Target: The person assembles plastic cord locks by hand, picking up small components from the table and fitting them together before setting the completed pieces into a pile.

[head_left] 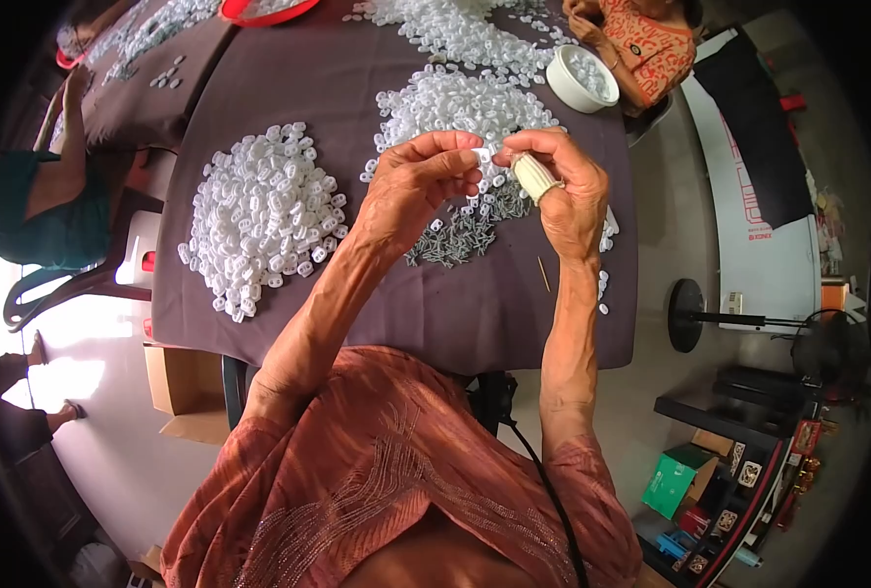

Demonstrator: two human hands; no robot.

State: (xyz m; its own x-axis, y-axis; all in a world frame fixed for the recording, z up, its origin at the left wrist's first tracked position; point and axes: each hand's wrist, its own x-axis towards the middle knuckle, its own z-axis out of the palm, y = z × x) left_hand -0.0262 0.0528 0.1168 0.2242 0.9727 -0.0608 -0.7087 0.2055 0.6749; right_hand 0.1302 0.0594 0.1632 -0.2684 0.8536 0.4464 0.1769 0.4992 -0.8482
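Observation:
My left hand (408,186) is closed, with a small white plastic piece (482,155) pinched between thumb and fingertips. Just to its right, my right hand (575,186) is closed too, its fingertips brought near that piece; whatever they pinch is too small to make out. A cream ribbed cover (535,180) sits on what looks like the right thumb. Below both hands lies a heap of small grey pins (452,242). Behind them rises a big pile of white pieces (445,103). Another pile of white pieces (264,216) lies left of my left forearm.
A brown cloth (396,314) covers the table. A thin wooden stick (543,273) lies by my right wrist. At the far right stands a white tub (582,78) of pieces, beside a person in an orange patterned top (651,49). Another person in teal (39,211) sits left.

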